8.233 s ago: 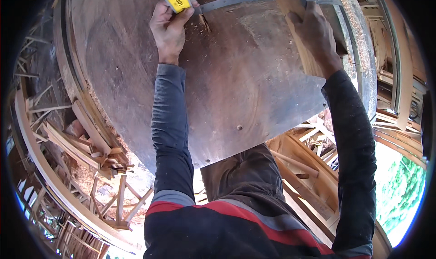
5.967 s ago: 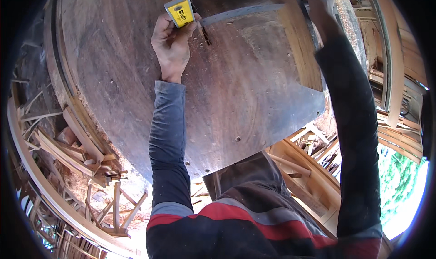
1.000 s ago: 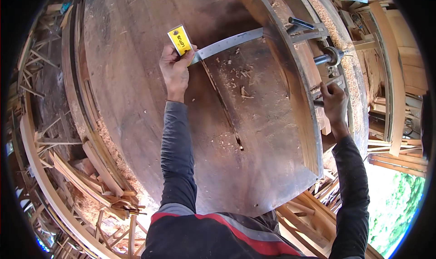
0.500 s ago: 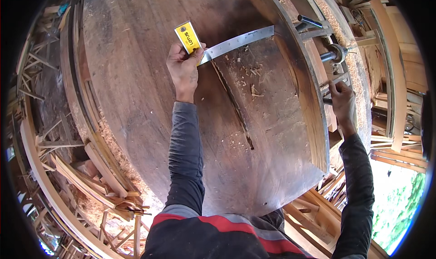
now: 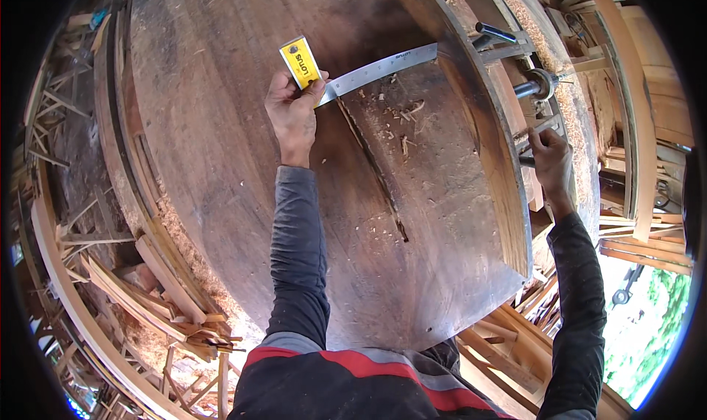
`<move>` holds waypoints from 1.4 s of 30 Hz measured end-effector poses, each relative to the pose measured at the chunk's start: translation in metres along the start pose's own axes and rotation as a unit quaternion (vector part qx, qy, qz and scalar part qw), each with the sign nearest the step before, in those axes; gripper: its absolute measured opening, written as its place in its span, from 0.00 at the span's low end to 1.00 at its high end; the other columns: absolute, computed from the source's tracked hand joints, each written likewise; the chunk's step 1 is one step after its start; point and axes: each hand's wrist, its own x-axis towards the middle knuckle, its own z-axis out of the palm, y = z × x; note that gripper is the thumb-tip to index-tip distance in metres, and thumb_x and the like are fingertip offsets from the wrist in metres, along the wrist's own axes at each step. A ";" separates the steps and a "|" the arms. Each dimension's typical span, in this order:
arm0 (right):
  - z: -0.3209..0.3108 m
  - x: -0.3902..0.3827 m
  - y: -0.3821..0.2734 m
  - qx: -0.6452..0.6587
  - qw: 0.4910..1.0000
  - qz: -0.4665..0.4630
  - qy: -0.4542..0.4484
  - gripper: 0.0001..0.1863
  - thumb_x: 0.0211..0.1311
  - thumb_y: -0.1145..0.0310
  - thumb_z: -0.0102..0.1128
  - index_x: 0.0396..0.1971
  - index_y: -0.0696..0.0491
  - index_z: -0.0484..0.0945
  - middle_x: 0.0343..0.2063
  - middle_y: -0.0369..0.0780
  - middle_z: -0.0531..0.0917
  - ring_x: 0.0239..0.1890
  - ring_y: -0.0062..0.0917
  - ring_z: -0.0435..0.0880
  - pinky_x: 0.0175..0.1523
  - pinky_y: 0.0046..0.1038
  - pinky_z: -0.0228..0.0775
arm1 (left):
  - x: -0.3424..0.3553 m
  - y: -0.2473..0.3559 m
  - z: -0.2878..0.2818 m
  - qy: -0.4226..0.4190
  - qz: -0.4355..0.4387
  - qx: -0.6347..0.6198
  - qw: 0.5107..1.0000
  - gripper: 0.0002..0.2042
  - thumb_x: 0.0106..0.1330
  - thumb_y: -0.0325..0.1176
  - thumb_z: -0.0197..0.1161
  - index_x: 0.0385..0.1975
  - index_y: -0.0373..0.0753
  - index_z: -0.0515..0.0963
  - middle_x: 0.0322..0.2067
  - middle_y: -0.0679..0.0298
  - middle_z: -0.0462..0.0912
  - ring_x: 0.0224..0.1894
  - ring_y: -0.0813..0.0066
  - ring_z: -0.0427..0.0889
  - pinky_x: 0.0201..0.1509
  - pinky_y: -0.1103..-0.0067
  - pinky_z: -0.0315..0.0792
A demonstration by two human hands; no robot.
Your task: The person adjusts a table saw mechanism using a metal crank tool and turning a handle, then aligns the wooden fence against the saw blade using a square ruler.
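Note:
A try square with a yellow handle (image 5: pixel 300 61) and a metal ruled blade (image 5: pixel 381 68) lies across a broad brown wooden worktop. My left hand (image 5: pixel 293 114) is closed on it where handle and blade meet, thumb on the handle's lower end. The blade reaches right, its tip near a raised wooden strip (image 5: pixel 482 151) on the worktop's right side. Beneath the blade's left end starts a long narrow slot (image 5: pixel 372 171) in the wood. Beyond the strip, my right hand (image 5: pixel 551 159) is closed beside the metal vise; what its fingers hold, if anything, is hidden.
A vise screw with a round collar (image 5: pixel 541 87) and a dark bar (image 5: pixel 495 32) sit along the right edge. Wood shavings (image 5: pixel 405 111) lie near the slot. Stacked timber (image 5: pixel 158 295) and sawdust line the left; more planks (image 5: pixel 626 111) stand at right.
The whole view has shifted slightly, with the worktop and both hands a little farther left. The left hand keeps its grip on the try square; the right stays closed by the vise.

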 end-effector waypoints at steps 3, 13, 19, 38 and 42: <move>-0.003 0.000 -0.002 -0.005 1.000 -0.005 -0.004 0.18 0.60 0.61 0.65 0.19 0.60 0.78 0.13 0.43 0.77 0.14 0.24 0.75 0.25 0.29 0.67 | -0.001 0.001 0.002 0.000 -0.004 -0.003 1.000 0.11 0.58 0.14 0.63 0.39 0.31 0.74 0.36 0.52 0.85 0.40 0.69 0.85 0.46 0.79 0.79; -0.006 -0.001 -0.009 -0.014 1.000 0.002 -0.014 0.18 0.61 0.61 0.64 0.20 0.61 0.78 0.12 0.42 0.77 0.14 0.22 0.74 0.25 0.29 0.66 | 0.000 0.000 0.000 -0.003 -0.010 -0.014 1.000 0.10 0.58 0.15 0.64 0.39 0.31 0.74 0.36 0.51 0.85 0.40 0.69 0.85 0.47 0.77 0.80; -0.002 -0.002 -0.002 0.007 1.000 -0.015 0.001 0.18 0.61 0.62 0.64 0.19 0.60 0.78 0.12 0.42 0.77 0.15 0.21 0.73 0.25 0.28 0.66 | -0.002 0.001 0.001 -0.001 -0.007 -0.023 1.000 0.10 0.58 0.15 0.64 0.38 0.31 0.74 0.36 0.51 0.85 0.39 0.69 0.85 0.49 0.76 0.79; 0.001 0.004 0.015 -0.034 0.999 -0.006 -0.007 0.18 0.58 0.59 0.60 0.21 0.60 0.80 0.21 0.52 0.81 0.27 0.47 0.84 0.34 0.41 0.73 | -0.010 -0.005 0.001 0.064 0.070 0.032 0.995 0.10 0.60 0.21 0.66 0.40 0.32 0.74 0.36 0.59 0.84 0.39 0.74 0.83 0.48 0.76 0.76; 0.004 -0.001 0.011 -0.015 0.999 -0.030 0.023 0.15 0.56 0.60 0.60 0.22 0.58 0.82 0.23 0.53 0.82 0.29 0.49 0.83 0.39 0.43 0.75 | -0.043 0.012 -0.030 0.248 0.165 0.056 0.953 0.11 0.63 0.26 0.67 0.39 0.31 0.73 0.35 0.64 0.78 0.36 0.79 0.76 0.43 0.78 0.73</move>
